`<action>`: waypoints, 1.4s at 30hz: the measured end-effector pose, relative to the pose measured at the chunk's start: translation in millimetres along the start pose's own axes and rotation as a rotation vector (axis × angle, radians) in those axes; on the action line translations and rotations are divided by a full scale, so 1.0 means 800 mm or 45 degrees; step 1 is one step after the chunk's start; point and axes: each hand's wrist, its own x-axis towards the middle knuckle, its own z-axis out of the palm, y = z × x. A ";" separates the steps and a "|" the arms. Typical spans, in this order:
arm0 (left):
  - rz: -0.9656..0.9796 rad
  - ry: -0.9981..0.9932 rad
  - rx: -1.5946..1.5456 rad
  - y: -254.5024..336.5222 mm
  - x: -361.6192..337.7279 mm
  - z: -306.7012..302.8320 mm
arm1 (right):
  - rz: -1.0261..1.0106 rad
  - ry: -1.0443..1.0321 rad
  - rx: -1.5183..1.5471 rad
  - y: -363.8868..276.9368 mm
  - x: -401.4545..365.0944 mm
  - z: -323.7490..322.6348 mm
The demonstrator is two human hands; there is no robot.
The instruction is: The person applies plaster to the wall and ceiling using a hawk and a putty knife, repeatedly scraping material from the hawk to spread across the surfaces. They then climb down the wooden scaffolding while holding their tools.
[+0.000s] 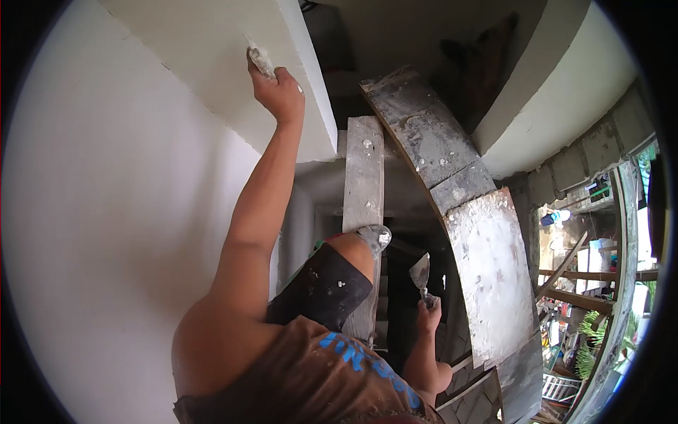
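My left hand (280, 93) is raised against the cream-coloured wall panel (212, 60), closed around a white-smeared putty knife (262, 61). Its thin tip points up at the panel, and the blade's full shape is hard to make out. Lower down, on the right, my right hand (429, 312) grips the handle of a second putty knife (420, 272). That one has a flared blade pointing upward, with whitish material on it. Dark space lies behind it. My bent knee in dark shorts (321, 286) shows between the two arms.
A narrow plank (364, 169) runs beneath me, my foot near it. Wider, paint-splattered boards (491, 272) curve along the right over a dark drop. A pale wall (92, 212) stands close on the left. At far right, an opening (579, 283) shows timber and clutter outside.
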 end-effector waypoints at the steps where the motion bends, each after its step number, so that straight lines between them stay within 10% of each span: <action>1: 0.129 0.041 0.233 -0.018 -0.001 0.011 | 0.050 0.006 0.007 -0.004 -0.001 -0.003; 9: 0.323 0.073 0.638 -0.049 -0.018 0.095 | 0.085 0.066 0.085 -0.012 -0.002 -0.006; 17: 0.441 -0.141 0.355 -0.039 -0.060 -0.022 | 0.043 -0.052 -0.032 -0.002 0.002 0.006; 24: 1.276 -0.249 0.911 -0.030 0.085 -0.051 | 0.120 -0.039 0.086 0.026 -0.002 0.000; 42: 1.022 -0.685 1.023 -0.203 -0.088 -0.067 | 0.236 -0.031 0.066 0.024 -0.009 -0.002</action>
